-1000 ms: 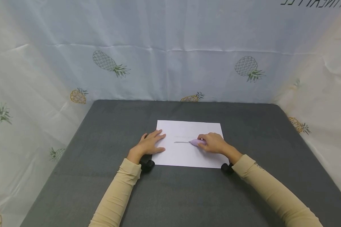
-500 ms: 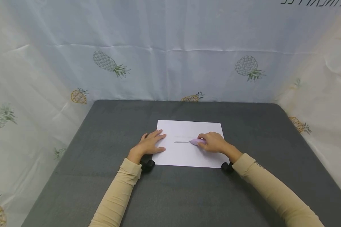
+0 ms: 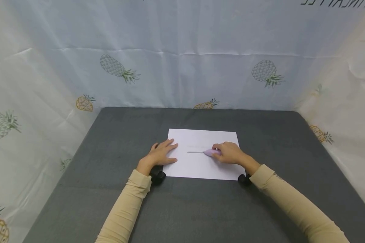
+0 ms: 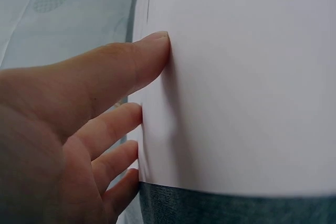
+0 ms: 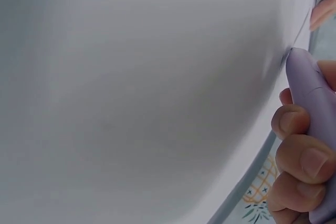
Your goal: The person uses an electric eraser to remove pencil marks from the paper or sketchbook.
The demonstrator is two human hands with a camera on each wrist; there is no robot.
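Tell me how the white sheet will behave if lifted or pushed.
The white sheet looks thin, so it would probably bend if lifted by one edge. Lying flat on the dark table, it may slide under a sideways push, though the left hand resting on its edge likely steadies it.

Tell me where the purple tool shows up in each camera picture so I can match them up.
Head: the purple tool is a little right of centre, below mid-height, in the right hand.
Left wrist: not in this picture.
Right wrist: the purple tool runs down along the right edge, partly covered by fingers.
Shared landmark: the white paper, which appears in all three views.
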